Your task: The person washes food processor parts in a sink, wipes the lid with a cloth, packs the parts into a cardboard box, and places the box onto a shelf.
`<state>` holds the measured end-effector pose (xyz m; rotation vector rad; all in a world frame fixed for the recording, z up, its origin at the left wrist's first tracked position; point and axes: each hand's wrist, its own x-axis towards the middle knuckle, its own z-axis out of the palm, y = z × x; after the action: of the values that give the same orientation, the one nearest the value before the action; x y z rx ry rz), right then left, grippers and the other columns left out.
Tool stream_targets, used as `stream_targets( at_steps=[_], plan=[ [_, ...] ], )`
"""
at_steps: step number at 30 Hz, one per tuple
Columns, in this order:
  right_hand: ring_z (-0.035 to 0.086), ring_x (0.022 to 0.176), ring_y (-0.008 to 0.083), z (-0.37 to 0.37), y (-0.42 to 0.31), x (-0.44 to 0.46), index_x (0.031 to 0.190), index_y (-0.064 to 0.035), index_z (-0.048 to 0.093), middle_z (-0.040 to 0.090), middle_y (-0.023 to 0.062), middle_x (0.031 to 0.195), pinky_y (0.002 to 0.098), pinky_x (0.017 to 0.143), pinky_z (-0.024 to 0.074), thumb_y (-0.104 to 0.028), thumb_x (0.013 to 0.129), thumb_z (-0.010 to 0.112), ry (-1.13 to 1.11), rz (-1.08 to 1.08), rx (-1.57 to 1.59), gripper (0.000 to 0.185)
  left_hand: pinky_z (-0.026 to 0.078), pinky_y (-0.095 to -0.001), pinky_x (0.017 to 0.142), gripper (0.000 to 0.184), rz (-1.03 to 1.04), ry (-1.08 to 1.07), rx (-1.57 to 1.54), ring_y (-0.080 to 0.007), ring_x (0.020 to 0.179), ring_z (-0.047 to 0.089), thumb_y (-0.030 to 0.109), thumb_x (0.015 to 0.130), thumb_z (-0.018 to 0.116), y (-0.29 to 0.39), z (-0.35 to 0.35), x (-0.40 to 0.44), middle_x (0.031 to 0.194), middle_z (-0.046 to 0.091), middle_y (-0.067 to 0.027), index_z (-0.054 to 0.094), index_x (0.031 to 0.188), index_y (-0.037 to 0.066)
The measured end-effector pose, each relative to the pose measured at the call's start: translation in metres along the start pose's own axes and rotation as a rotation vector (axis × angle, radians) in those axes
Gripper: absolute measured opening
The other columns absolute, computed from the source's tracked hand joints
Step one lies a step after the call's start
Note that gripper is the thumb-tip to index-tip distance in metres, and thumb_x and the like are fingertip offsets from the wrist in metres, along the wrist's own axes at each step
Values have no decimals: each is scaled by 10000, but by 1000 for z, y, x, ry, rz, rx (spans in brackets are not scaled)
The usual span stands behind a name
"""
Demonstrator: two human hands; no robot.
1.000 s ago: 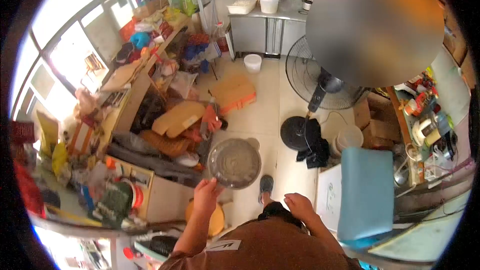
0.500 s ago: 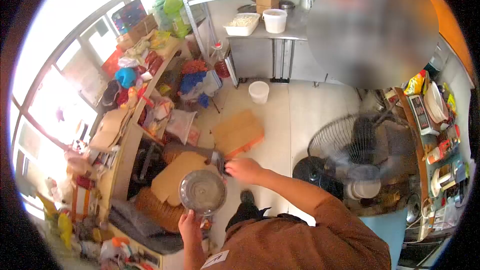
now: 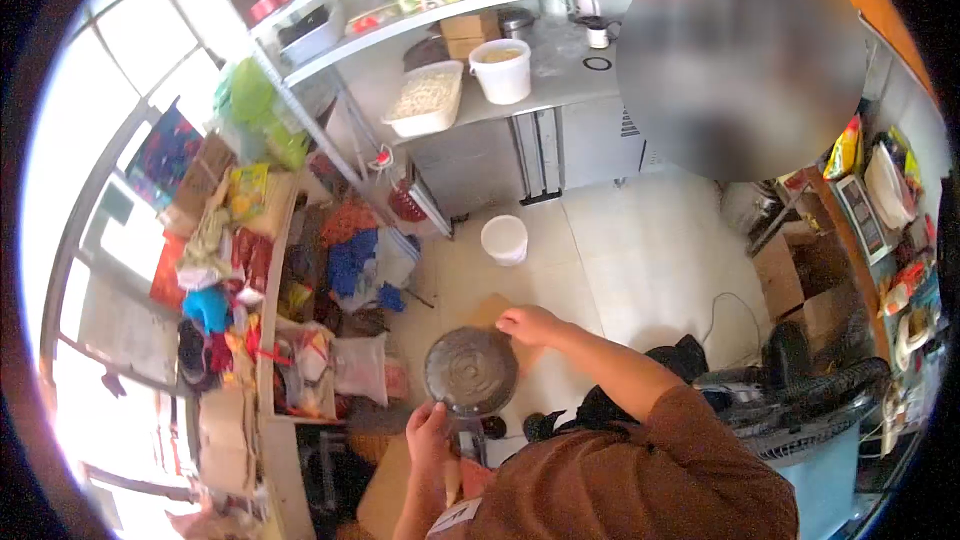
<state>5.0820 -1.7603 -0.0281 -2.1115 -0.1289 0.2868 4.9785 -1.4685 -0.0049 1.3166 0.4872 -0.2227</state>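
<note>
A round, grey, partly see-through dish or lid [image 3: 470, 372] with rings at its centre is held out in front of my body. I cannot tell which of the two it is. My left hand [image 3: 428, 430] grips its lower left edge, thumb on the rim. By its upper right edge is my right hand [image 3: 528, 324], fingers drawn together in a pinch; whether they touch the rim or hold something small is unclear. Behind the dish, a brown cardboard piece [image 3: 494, 310] lies on the floor, partly hidden.
A white bucket [image 3: 504, 240] stands on the floor ahead. The steel counter [image 3: 560, 90] bears a white tub [image 3: 500, 71] and a tray of pale strips [image 3: 425, 100]. Cluttered shelving [image 3: 262, 380] lines the left. A black fan [image 3: 810, 405] stands at the right.
My view has turned toward the counter. The dish and both hands now appear further right, and the dish looks darker. My right hand has gone from beside the dish to its upper right edge.
</note>
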Motion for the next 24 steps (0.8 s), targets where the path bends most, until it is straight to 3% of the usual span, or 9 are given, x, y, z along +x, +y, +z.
stream_targets(
  at_steps=[1, 4, 5, 9, 12, 14, 17, 21, 24],
  plan=[
    [654, 786, 243, -16, 11, 13, 1050, -41, 637, 674, 149, 922, 365, 705, 514, -334, 926, 559, 38, -60, 38, 328, 483, -300, 677, 157, 2, -143, 76, -131, 721, 562, 160, 891, 658, 10, 11, 20, 812, 594, -19, 608, 921, 14],
    [630, 767, 160, -70, 40, 34, 1057, -20, 636, 668, 88, 896, 305, 668, 509, -296, 922, 598, 73, 128, 362, 310, 500, -325, 698, 130, -35, -167, 71, -135, 738, 566, 153, 901, 643, 28, 82, 64, 842, 587, -13, 583, 882, 40],
    [612, 747, 125, -87, 61, 43, 1083, -20, 630, 651, 44, 891, 286, 649, 508, -262, 917, 616, 109, 50, 455, 295, 519, -345, 724, 136, -63, -173, 26, -149, 731, 578, 143, 905, 632, 34, 108, 76, 843, 582, -27, 553, 852, 46],
    [614, 744, 131, -172, 100, 61, 1100, -31, 623, 648, 37, 893, 294, 654, 512, -257, 918, 624, 99, 199, 745, 290, 529, -374, 743, 134, -172, -235, 5, -172, 760, 593, 134, 909, 620, 36, 194, 135, 845, 580, -49, 546, 876, 28],
    [608, 736, 122, -233, 137, 80, 1073, -37, 619, 637, 32, 865, 291, 659, 515, -261, 907, 643, 142, 249, 926, 279, 535, -406, 763, 135, -24, -413, 189, -188, 788, 595, 121, 912, 611, 57, 280, 167, 849, 581, -69, 536, 867, 19],
    [622, 734, 155, -268, 154, 86, 1037, -13, 627, 643, 48, 880, 303, 679, 530, -287, 899, 642, 132, 304, 1122, 308, 528, -403, 762, 125, -73, -439, 197, -195, 799, 593, 106, 916, 603, 72, 327, 185, 859, 584, -76, 537, 852, 21],
    [621, 795, 172, -322, 176, 97, 1047, -10, 600, 631, 61, 922, 333, 709, 536, -315, 904, 628, 157, 269, 1104, 338, 513, -372, 745, 118, -198, -306, 129, -193, 793, 592, 93, 914, 602, 85, 398, 220, 855, 590, -68, 538, 837, 32],
    [614, 844, 187, -380, 196, 104, 1057, -14, 579, 625, 78, 966, 349, 737, 535, -337, 909, 615, 233, 293, 1076, 357, 515, -354, 690, 82, -170, -383, 105, -188, 778, 611, 122, 903, 599, 73, 458, 273, 846, 613, -52, 581, 885, 44],
    [613, 808, 186, -417, 212, 118, 1048, -9, 561, 611, 77, 918, 376, 749, 539, -278, 939, 583, 267, 299, 1098, 291, 513, -355, 766, 100, -184, -453, 51, -201, 818, 614, 126, 907, 589, 73, 506, 308, 912, 632, -77, 588, 929, 28]
  ],
)
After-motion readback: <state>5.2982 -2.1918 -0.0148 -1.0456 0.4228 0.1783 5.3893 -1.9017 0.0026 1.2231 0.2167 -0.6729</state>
